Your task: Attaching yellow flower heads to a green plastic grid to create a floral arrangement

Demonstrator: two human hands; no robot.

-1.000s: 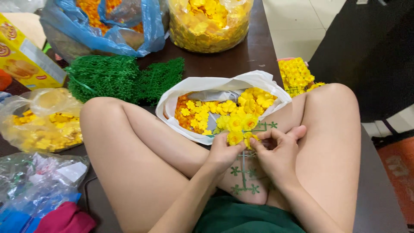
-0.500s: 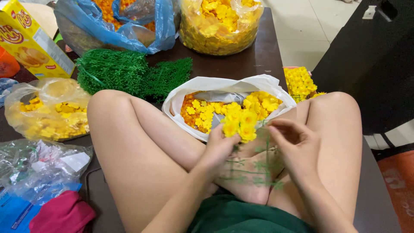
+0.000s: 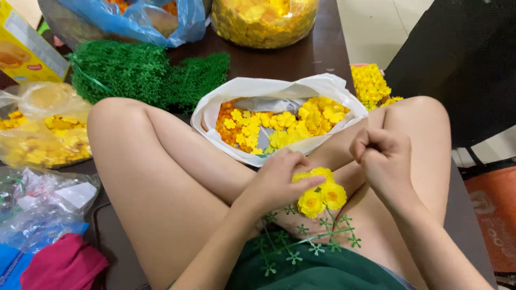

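Observation:
My left hand grips a green plastic flower stem over my lap; yellow artificial flowers sit on its upper tips. My right hand is raised to the right of the flowers, fingers closed in a loose fist; whether it pinches something small I cannot tell. Just beyond my crossed legs a white plastic bag lies open with several loose yellow and orange flower heads inside.
A heap of green plastic stems lies on the dark table. Clear bags of yellow flowers at left, a blue bag and a clear tub of flowers at the back, a yellow box, crumpled plastic and red cloth lower left.
My right hand has pulled away from the stem, up and to the right. My left hand stays on the stem, which has dropped lower toward my lap.

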